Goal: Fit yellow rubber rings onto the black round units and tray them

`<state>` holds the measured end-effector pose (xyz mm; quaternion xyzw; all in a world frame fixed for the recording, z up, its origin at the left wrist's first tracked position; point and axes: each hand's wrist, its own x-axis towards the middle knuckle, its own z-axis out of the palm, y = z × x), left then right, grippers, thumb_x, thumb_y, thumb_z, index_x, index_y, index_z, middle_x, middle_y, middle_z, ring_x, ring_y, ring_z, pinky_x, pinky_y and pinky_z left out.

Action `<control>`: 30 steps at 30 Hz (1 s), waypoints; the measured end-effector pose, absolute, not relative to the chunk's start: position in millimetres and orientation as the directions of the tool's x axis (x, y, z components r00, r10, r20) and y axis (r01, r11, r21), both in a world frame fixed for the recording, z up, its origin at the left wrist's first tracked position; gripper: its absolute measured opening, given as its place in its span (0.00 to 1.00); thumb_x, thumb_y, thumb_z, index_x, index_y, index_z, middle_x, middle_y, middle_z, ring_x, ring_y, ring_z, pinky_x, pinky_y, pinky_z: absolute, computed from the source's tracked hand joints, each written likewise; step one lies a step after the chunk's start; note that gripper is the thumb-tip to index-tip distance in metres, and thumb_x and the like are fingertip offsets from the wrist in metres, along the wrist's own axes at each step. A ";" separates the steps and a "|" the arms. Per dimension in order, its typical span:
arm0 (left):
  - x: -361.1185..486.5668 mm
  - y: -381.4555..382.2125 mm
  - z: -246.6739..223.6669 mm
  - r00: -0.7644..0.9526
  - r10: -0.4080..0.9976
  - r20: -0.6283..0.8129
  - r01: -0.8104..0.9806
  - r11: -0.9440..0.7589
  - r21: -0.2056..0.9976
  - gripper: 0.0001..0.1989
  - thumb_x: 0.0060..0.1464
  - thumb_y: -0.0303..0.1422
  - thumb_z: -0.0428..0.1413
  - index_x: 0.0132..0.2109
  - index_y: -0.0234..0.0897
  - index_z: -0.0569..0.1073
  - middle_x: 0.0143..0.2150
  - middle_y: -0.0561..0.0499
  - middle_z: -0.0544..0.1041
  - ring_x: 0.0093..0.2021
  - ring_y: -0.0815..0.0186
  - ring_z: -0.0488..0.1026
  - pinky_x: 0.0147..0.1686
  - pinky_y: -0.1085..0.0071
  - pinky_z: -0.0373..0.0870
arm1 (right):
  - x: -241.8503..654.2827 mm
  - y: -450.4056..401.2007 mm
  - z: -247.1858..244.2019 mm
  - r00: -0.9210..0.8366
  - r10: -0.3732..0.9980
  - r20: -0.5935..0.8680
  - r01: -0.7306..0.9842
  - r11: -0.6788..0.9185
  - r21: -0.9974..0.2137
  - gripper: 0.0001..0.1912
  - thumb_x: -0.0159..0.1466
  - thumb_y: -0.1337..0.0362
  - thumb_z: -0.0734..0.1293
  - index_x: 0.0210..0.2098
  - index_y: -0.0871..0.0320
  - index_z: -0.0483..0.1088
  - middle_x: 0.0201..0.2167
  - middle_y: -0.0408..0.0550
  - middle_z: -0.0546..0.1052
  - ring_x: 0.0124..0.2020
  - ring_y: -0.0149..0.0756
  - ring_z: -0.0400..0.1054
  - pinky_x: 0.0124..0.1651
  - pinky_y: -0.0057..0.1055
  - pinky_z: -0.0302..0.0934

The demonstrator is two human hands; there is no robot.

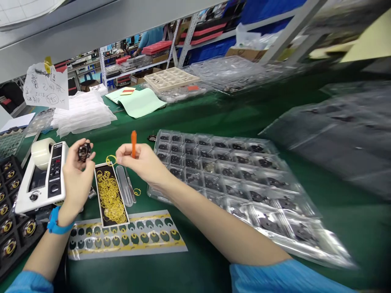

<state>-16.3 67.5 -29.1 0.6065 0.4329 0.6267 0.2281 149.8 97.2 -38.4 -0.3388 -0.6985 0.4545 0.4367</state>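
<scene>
My left hand (77, 171) holds up a small dark round part (84, 151) between thumb and fingers, in front of the tape dispenser. With fingertips pinched, my right hand (140, 160) grips a thin yellow ring (110, 159). An orange stick-like tool (133, 142) stands upright in the same hand, its lower end hidden by the fingers. Below the ring, a narrow white box (96, 179) is filled with a heap of yellow rings (111, 195). Beside the box lie a clear narrow case (124, 185), tweezers (130, 185) and a single loose yellow ring (137, 191).
A white tape dispenser (55, 171) stands at left, next to a black tray (18, 240) of round parts. In front lies a cut-out sticker sheet (128, 250). Clear compartment trays (220, 156) with dark parts cover the right. White sheets (81, 114) and green paper (142, 103) lie behind.
</scene>
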 end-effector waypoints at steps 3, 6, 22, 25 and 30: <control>-19.2 62.3 -14.1 -0.216 0.757 0.617 0.230 -0.574 0.785 0.19 0.51 0.21 0.57 0.50 0.36 0.72 0.49 0.46 0.77 0.52 0.59 0.76 0.50 0.67 0.77 | 143.9 105.0 -55.4 -0.537 0.824 0.182 0.231 0.351 -0.908 0.09 0.57 0.68 0.62 0.21 0.59 0.60 0.17 0.37 0.60 0.19 0.26 0.52 0.25 0.26 0.46; -16.6 54.0 -6.3 -0.197 0.706 0.680 0.270 -0.628 0.730 0.19 0.51 0.21 0.57 0.50 0.36 0.72 0.49 0.46 0.78 0.51 0.57 0.77 0.49 0.66 0.79 | 135.6 108.5 -71.4 -0.597 0.795 0.107 0.366 0.389 -0.846 0.16 0.54 0.76 0.65 0.16 0.59 0.57 0.13 0.36 0.56 0.17 0.25 0.48 0.24 0.28 0.41; -16.7 34.9 15.6 -0.171 0.812 0.558 0.254 -0.511 0.821 0.17 0.59 0.26 0.57 0.52 0.52 0.73 0.49 0.63 0.77 0.59 0.58 0.70 0.63 0.55 0.68 | 320.0 57.4 -12.7 -0.237 0.905 0.354 0.788 0.392 -0.475 0.07 0.62 0.66 0.63 0.31 0.59 0.73 0.29 0.47 0.72 0.27 0.33 0.64 0.30 0.29 0.53; -16.0 37.0 17.3 -0.145 0.890 0.432 0.132 -0.415 0.900 0.16 0.56 0.24 0.56 0.49 0.48 0.74 0.45 0.59 0.79 0.56 0.55 0.73 0.63 0.52 0.68 | 362.1 53.5 -47.3 -0.309 0.951 -0.022 0.915 0.290 -0.281 0.08 0.60 0.68 0.63 0.30 0.59 0.74 0.31 0.50 0.74 0.26 0.36 0.66 0.28 0.31 0.55; -13.9 44.8 9.9 -0.078 0.956 0.283 -0.023 -0.285 0.958 0.18 0.50 0.24 0.59 0.48 0.40 0.74 0.44 0.49 0.81 0.53 0.53 0.76 0.56 0.57 0.75 | 399.5 38.3 -96.9 -0.279 0.954 -0.111 0.943 0.250 -0.218 0.12 0.63 0.65 0.61 0.30 0.58 0.75 0.31 0.55 0.75 0.25 0.43 0.69 0.26 0.35 0.57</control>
